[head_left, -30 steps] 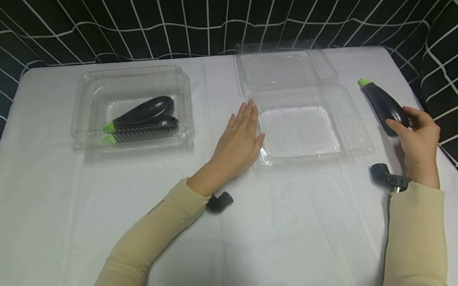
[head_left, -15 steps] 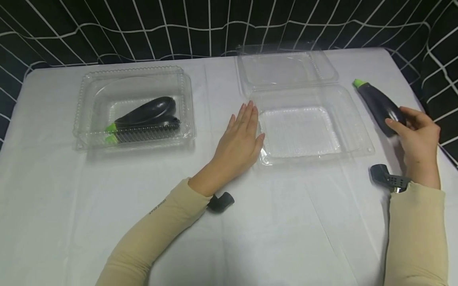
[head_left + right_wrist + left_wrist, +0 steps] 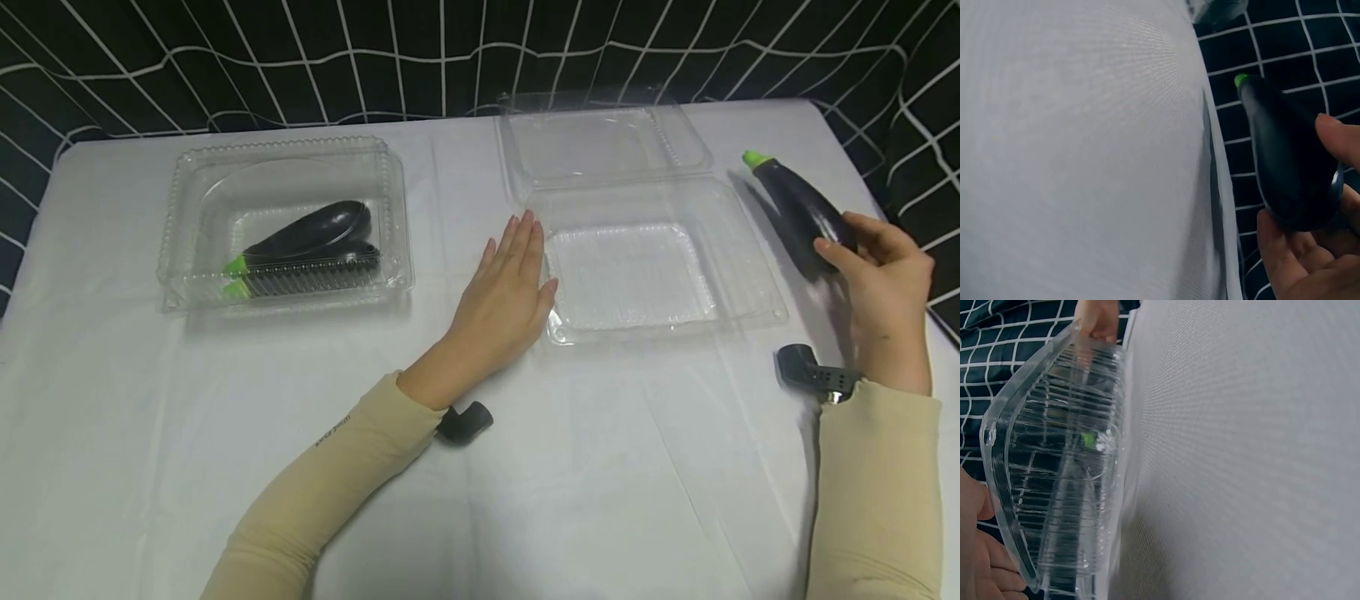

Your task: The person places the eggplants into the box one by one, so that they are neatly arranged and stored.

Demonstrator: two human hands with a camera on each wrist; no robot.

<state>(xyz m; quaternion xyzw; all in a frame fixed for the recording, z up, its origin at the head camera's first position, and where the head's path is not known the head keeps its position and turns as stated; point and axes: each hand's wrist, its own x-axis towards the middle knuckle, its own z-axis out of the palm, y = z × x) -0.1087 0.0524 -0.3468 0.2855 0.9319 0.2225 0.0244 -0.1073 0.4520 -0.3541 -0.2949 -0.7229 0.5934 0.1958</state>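
Observation:
My right hand (image 3: 888,287) grips a dark purple eggplant (image 3: 802,200) by its thick end, its green tip pointing away and to the left. A shadow falls on the cloth beside it. In the right wrist view, thumb and fingers wrap the fat end of the eggplant (image 3: 1291,162). My left hand (image 3: 498,300) lies with straight fingers along the left edge of an open clear plastic clamshell box (image 3: 738,258), whose lid is folded back behind it. In the left wrist view, the fingers (image 3: 997,569) are at the rim of the clear box (image 3: 1060,462).
To the left stands a closed clear clamshell box (image 3: 281,158) with two eggplants (image 3: 307,235) inside. A white cloth (image 3: 600,483) covers the table. Dark fabric with a white grid (image 3: 442,58) hangs along the back and right sides.
My right hand has raised the eggplant off the cloth, and a shadow now shows apart from it. The left hand stays at the box edge.

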